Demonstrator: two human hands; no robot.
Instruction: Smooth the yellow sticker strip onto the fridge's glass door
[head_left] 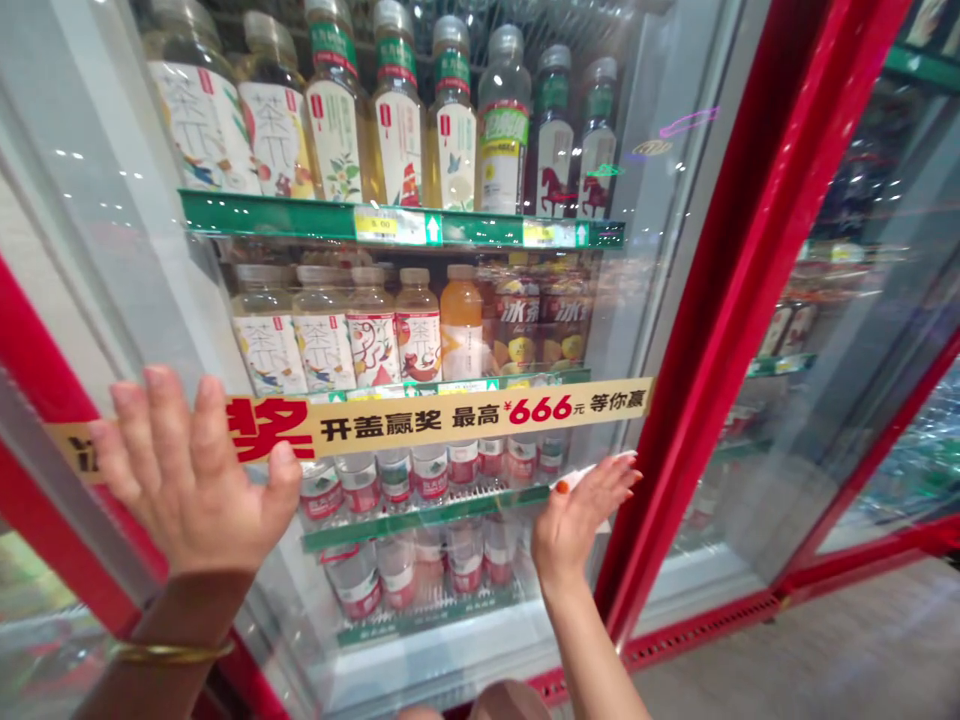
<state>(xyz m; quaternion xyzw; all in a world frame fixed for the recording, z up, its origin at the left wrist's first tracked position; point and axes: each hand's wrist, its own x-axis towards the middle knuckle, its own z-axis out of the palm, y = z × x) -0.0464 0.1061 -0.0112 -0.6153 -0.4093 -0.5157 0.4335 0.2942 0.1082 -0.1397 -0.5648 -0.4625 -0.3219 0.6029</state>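
My left hand [199, 470] is spread, palm toward the glass door, over the left part of a yellow printed strip [480, 415]; a gold bangle circles its wrist. It holds nothing. On the right, my right hand [581, 510] has a white cloth or tissue [574, 478] between it and the glass, just under the strip's right end. Its fingers are stretched and lie together over the white piece, which is mostly hidden. Behind the glass stand rows of bottled drinks [420, 340] on green-edged shelves [487, 230].
Red door frames [720, 330] run down both sides of the glass. Another glass-fronted cooler [847, 330] with drinks is at the right. Grey floor [847, 650] shows at the lower right. Part of my legs or knees [510, 700] appears at the bottom edge.
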